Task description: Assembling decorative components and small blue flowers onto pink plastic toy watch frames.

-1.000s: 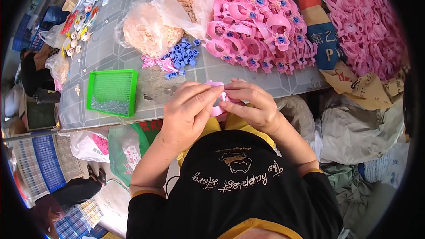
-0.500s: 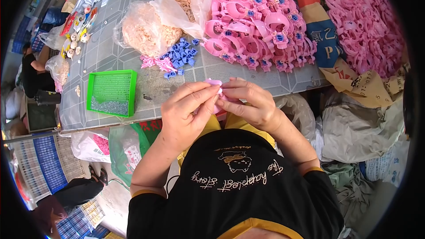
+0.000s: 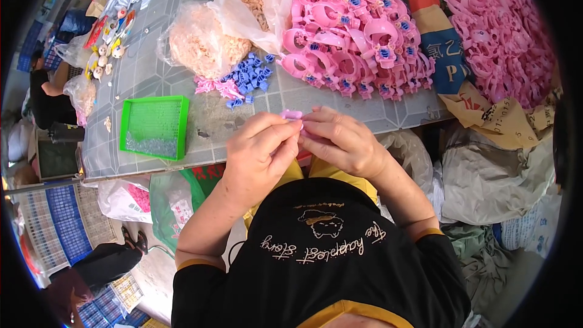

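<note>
Close in front of my body, at the table's near edge, both hands meet around a small pink plastic part [image 3: 292, 114]. My left hand [image 3: 260, 146] pinches it between thumb and fingers. From the other side my right hand [image 3: 343, 140] closes on the same part, its fingertips touching those of the left. Most of the part is hidden by my fingers. Beyond the hands lie small blue plastic pieces [image 3: 250, 76] and small pink pieces [image 3: 220, 87]. A large heap of pink ring-shaped plastic parts with blue pieces on them [image 3: 349, 30] is stacked farther back.
A green tray [image 3: 184, 127] of tiny clear bits sits left on the grey table [image 3: 212, 136]. Two plastic bags [image 3: 197, 39] of beige pieces stand behind. To the right, a printed sack [image 3: 452, 54] borders more pink parts [image 3: 498, 30]. Another person [image 3: 51, 94] is at far left.
My right fingers have curled in closer, covering more of the pink part. The part appears slightly turned and lower. Things on the table stay put.
</note>
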A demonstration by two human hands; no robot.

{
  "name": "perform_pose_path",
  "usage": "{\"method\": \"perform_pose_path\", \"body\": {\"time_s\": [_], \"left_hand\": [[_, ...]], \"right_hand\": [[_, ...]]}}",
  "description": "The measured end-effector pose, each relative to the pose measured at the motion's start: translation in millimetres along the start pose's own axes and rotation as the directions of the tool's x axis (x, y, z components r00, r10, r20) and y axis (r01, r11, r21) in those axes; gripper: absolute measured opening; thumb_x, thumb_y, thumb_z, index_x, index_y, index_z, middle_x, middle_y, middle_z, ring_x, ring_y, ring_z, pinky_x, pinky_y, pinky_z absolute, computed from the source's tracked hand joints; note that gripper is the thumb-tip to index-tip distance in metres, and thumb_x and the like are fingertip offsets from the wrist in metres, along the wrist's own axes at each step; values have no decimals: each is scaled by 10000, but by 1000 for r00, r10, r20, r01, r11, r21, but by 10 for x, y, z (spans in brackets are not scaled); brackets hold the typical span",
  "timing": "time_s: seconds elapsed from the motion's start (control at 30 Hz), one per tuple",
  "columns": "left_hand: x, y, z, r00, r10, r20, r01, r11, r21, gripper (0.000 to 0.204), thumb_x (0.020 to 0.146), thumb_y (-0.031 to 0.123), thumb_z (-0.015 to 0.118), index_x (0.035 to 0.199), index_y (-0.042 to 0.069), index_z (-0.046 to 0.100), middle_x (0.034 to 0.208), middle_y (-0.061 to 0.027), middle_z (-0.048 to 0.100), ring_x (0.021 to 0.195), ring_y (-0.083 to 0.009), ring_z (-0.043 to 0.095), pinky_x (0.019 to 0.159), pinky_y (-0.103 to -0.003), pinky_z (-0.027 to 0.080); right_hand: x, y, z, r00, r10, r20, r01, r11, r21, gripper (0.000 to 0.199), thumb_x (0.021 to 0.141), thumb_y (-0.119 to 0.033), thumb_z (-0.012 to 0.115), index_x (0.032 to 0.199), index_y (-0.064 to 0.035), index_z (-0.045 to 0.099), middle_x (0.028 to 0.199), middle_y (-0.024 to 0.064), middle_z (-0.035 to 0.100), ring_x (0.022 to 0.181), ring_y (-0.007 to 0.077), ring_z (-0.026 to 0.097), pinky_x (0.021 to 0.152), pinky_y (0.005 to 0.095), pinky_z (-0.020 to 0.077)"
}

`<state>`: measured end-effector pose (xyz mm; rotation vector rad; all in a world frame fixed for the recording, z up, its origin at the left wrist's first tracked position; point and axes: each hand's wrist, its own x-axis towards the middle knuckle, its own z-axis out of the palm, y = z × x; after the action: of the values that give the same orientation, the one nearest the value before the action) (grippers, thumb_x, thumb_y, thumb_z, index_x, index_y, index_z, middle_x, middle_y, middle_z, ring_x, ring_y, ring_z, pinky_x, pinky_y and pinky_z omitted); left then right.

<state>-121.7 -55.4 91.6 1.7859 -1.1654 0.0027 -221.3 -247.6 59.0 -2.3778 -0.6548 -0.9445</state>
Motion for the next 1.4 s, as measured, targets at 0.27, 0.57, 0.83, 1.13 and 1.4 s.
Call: {"method": "perform_pose_path", "body": {"time_s": [0.27, 0.57, 0.83, 1.13, 1.4], "left_hand": [[90, -66, 23, 984, 4, -176, 28, 983, 182, 386, 913, 69, 733, 1279, -10, 638, 1264, -203, 643, 1140, -382, 626, 990, -440, 495], [-185, -396, -22, 977, -169, -127, 180, 981, 75, 144, 918, 18, 703, 1059, -7, 719, 957, -151, 735, 824, -269, 720, 740, -345, 561], [-247, -494, 164, 977, -214, -13, 215, 974, 71, 124, 917, 19, 708, 1028, -30, 733, 907, -132, 736, 793, -203, 686, 760, -316, 542], [-307, -510, 109, 970, -242, 0, 240, 965, 104, 116, 916, 10, 702, 1015, -42, 732, 900, -134, 737, 791, -199, 688, 753, -317, 542], [-212, -444, 258, 977, -197, 80, 194, 980, 39, 96, 897, 43, 698, 985, 14, 722, 912, -175, 721, 840, -349, 706, 752, -408, 557]], "right_hand": [[77, 241, -72, 965, 208, -160, -214, 977, -21, 271, 792, -11, 750, 1062, 4, 750, 1056, 153, 697, 972, 307, 708, 833, 389, 601], [271, 1110, -934, 692, 654, -305, -652, 748, 125, 242, 865, -26, 767, 1097, 27, 723, 1035, 118, 699, 932, 192, 668, 818, 294, 520], [5, 1240, -928, 789, 482, -382, -591, 765, -254, 377, 847, -141, 803, 1187, -8, 710, 1073, 147, 661, 1027, 318, 652, 892, 372, 522], [136, 1345, -1724, 723, 552, -415, -644, 322, -694, 308, 862, -12, 561, 1145, -36, 681, 1127, 183, 653, 1082, 410, 623, 937, 469, 509], [-834, 2358, -3079, 94, 729, -678, -668, -459, -586, 452, 1035, -314, 385, 1255, -61, 689, 1304, 216, 670, 1227, 427, 628, 1034, 526, 486]]}}
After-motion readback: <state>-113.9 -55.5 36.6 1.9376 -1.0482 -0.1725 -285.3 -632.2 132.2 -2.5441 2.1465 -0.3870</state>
